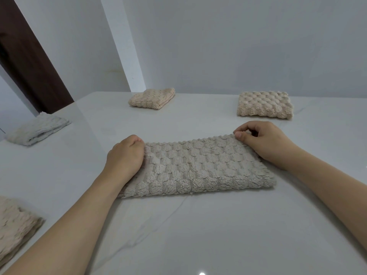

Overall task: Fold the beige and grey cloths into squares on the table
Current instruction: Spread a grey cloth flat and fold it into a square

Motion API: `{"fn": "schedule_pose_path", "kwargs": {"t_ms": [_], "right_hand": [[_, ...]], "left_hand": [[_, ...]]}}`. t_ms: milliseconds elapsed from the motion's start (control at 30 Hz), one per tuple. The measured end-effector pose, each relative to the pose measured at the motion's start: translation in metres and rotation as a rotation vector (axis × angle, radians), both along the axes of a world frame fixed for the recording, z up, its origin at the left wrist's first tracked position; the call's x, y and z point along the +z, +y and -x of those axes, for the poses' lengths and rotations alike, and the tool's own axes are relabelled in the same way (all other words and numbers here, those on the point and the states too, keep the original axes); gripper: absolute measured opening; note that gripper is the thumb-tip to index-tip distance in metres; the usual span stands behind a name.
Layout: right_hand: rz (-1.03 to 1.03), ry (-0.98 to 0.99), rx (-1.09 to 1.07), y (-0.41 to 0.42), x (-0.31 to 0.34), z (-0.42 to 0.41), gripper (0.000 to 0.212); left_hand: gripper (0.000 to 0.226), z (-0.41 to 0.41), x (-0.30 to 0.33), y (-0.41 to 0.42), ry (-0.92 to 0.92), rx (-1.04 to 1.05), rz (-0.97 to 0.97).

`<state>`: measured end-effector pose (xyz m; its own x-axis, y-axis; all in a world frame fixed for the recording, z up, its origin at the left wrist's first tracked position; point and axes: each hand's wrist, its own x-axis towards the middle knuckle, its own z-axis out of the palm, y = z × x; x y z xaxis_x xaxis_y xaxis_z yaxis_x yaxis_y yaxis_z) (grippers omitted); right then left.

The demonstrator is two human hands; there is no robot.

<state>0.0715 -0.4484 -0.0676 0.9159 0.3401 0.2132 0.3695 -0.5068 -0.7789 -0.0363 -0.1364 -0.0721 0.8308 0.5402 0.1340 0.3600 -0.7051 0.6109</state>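
A grey bubble-textured cloth (198, 165) lies in the middle of the white table (178, 235), folded into a long rectangle. My left hand (125, 155) grips its far left corner with the fingers curled onto the fabric. At the far right corner, my right hand (262, 141) pinches the cloth's edge between thumb and fingers. Two beige cloths lie folded into squares at the back: one at back centre (152, 98), one at back right (264, 105).
A folded pale grey cloth (37, 129) lies at the table's left edge. Another folded beige cloth (14, 229) sits at the near left, partly cut off. White walls rise behind the table, with a dark brown door frame (29, 56) at the left.
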Motion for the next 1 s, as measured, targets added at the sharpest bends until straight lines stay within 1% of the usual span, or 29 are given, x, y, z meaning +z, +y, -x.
{"fn": "schedule_pose_path", "kwargs": {"t_ms": [133, 200, 267, 367, 433, 500, 600, 667, 700, 733, 767, 800, 833, 867, 900, 933, 967, 1000], "right_hand": [[0.035, 0.021, 0.006, 0.000, 0.002, 0.001, 0.015], [0.028, 0.027, -0.002, 0.001, 0.002, 0.001, 0.016], [0.011, 0.029, -0.025, 0.000, 0.003, 0.001, 0.017], [-0.008, 0.002, -0.081, -0.003, 0.006, -0.001, 0.016], [0.057, -0.064, -0.114, -0.005, 0.010, -0.001, 0.015], [0.151, -0.145, -0.148, -0.004, 0.013, 0.001, 0.014], [0.233, -0.256, -0.190, 0.001, 0.016, 0.005, 0.016], [0.314, -0.331, -0.229, 0.007, 0.021, 0.011, 0.021], [0.364, -0.354, -0.244, 0.011, 0.025, 0.015, 0.026], [0.400, -0.371, -0.241, 0.018, 0.030, 0.022, 0.032], [0.410, -0.394, -0.213, 0.027, 0.035, 0.030, 0.036], [0.401, -0.431, -0.164, 0.036, 0.037, 0.039, 0.038], [0.393, -0.469, -0.105, 0.044, 0.037, 0.049, 0.040], [0.400, -0.482, -0.047, 0.051, 0.033, 0.056, 0.042], [0.432, -0.449, 0.008, 0.055, 0.027, 0.061, 0.045], [0.488, -0.373, 0.055, 0.056, 0.020, 0.064, 0.047], [0.566, -0.288, 0.099, 0.055, 0.013, 0.064, 0.051], [0.652, -0.227, 0.135, 0.054, 0.007, 0.063, 0.054]], "left_hand": [[0.036, 0.004, 0.005, -0.007, 0.039, -0.007, -0.089], [0.034, 0.004, 0.006, -0.008, 0.044, -0.016, -0.119], [0.025, 0.004, 0.005, -0.008, 0.016, -0.028, -0.050], [0.016, 0.004, 0.004, -0.007, -0.074, -0.077, 0.133], [0.008, 0.003, 0.003, -0.005, -0.100, -0.084, 0.155], [0.009, 0.001, 0.003, -0.004, -0.114, -0.090, 0.150], [0.009, -0.002, 0.002, -0.003, -0.105, -0.114, 0.124], [0.005, -0.002, 0.003, -0.005, -0.075, -0.116, 0.081], [0.007, -0.002, 0.006, -0.007, -0.043, -0.097, 0.013], [0.014, -0.002, 0.009, -0.010, -0.010, -0.066, -0.103], [0.022, -0.001, 0.013, -0.013, 0.007, -0.048, -0.251], [0.030, 0.001, 0.019, -0.018, -0.014, -0.055, -0.376], [0.035, 0.003, 0.024, -0.024, -0.078, -0.084, -0.439], [0.037, 0.006, 0.027, -0.032, -0.155, -0.137, -0.450], [0.037, 0.009, 0.029, -0.042, -0.214, -0.203, -0.425], [0.038, 0.012, 0.029, -0.054, -0.232, -0.270, -0.366], [0.039, 0.014, 0.027, -0.066, -0.207, -0.329, -0.296], [0.041, 0.016, 0.022, -0.076, -0.140, -0.378, -0.251]]}}
